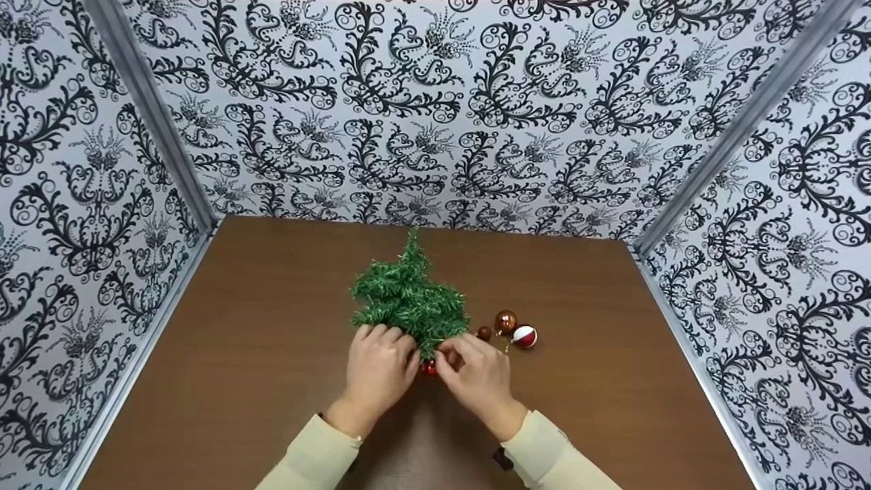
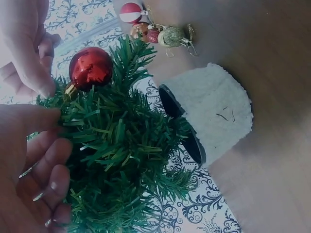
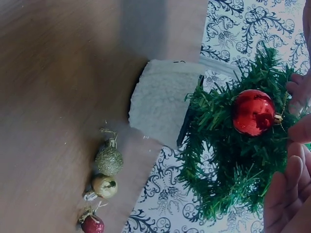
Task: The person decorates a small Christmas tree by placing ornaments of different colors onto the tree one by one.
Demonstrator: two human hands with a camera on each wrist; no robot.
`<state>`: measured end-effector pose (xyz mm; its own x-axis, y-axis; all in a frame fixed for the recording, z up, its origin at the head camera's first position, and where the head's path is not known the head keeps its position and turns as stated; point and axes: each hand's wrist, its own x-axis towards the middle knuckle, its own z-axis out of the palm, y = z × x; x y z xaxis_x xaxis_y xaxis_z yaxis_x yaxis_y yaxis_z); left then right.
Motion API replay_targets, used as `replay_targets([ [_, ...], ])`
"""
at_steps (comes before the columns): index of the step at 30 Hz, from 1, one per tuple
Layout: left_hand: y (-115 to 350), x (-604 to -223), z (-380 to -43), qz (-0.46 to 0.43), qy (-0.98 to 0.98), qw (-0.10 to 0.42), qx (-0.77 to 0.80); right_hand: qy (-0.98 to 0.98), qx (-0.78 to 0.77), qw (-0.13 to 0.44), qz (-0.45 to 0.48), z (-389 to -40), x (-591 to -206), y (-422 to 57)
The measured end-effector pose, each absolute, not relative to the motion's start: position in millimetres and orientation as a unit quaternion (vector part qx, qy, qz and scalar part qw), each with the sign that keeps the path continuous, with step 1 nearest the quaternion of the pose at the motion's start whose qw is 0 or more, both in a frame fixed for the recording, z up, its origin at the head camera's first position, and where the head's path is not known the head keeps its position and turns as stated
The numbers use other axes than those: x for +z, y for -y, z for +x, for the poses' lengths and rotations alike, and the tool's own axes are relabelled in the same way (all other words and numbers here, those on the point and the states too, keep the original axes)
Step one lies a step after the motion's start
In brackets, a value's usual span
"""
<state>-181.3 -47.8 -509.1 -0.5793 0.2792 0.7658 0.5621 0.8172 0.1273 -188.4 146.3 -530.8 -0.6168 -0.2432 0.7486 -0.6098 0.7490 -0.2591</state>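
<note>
A small green artificial Christmas tree (image 1: 408, 296) stands in front of me, its base in a white fuzzy cover (image 3: 163, 99). A shiny red bauble (image 3: 253, 112) with a gold cap and thin cord hangs at a near branch; the head view mostly hides it between the hands. My left hand (image 1: 383, 361) holds that branch from the left, fingers bent over the needles. From the right, my right hand (image 1: 476, 367) pinches the bauble's cord at the branch tip. Both hands' fingertips are close together, and needles partly cover them.
Right of the tree lie several baubles: a copper one (image 1: 505, 321), a red-and-white one (image 1: 524, 336), a small dark red one (image 1: 484, 333) and a glittery gold one (image 3: 109, 161). The brown tabletop (image 1: 272, 306) is bounded by black-and-white patterned walls (image 1: 408, 136).
</note>
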Motion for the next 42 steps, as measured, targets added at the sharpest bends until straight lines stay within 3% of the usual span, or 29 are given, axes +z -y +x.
replay_targets([
  [8,53,-502,-183,-0.268,0.83,0.433,-0.226,0.854,0.258,0.366,0.267,-189,-535,-161],
  [17,56,-500,-186,-0.238,0.899,0.339,-0.142,0.855,0.244,0.36,0.282,-189,-542,-172],
  [26,54,-499,-186,-0.232,0.91,0.313,-0.142,0.862,0.237,0.344,0.287,-196,-551,-190],
  [30,53,-497,-185,-0.232,0.91,0.309,-0.151,0.889,0.223,0.323,0.237,-209,-558,-215],
  [35,53,-495,-184,-0.232,0.912,0.301,-0.152,0.93,0.218,0.257,0.143,-235,-576,-259],
  [42,52,-498,-184,-0.231,0.911,0.304,-0.154,0.956,0.213,0.169,0.108,-249,-597,-298],
])
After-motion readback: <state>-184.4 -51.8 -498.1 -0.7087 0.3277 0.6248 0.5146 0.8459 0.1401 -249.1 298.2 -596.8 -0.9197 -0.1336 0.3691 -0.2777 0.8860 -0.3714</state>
